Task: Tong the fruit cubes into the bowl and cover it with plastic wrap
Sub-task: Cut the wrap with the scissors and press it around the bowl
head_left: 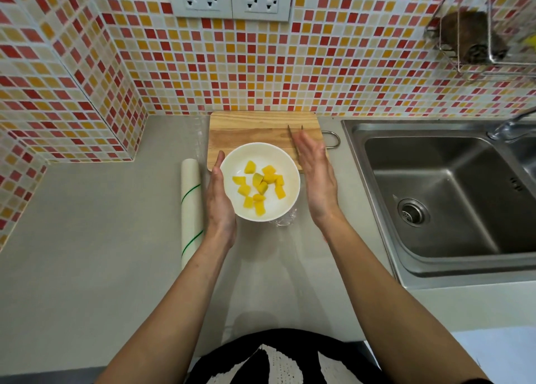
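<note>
Head cam: round white ceramic bowl [260, 180] of yellow fruit cubes [260, 187] sits on the grey countertop [87, 238], overlapping the wooden cutting board [255, 131]. Left hand [220, 201] lies flat against its side; right hand [317, 180] is open, just beside it, holding nothing. Crinkled clear plastic wrap [282, 220] peeks out underneath, with the white roll [191, 206] to the left.

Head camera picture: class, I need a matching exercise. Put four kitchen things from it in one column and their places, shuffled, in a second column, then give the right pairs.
Things:
1. fruit cubes
2. plastic wrap roll
3. tongs
4. left hand

Places:
A. lying on the wooden cutting board, partly hidden behind the right hand
B. inside the white bowl
C. pressed against the bowl's left side
D. lying on the counter, left of the bowl

Pairs: 1-B, 2-D, 3-A, 4-C
</note>
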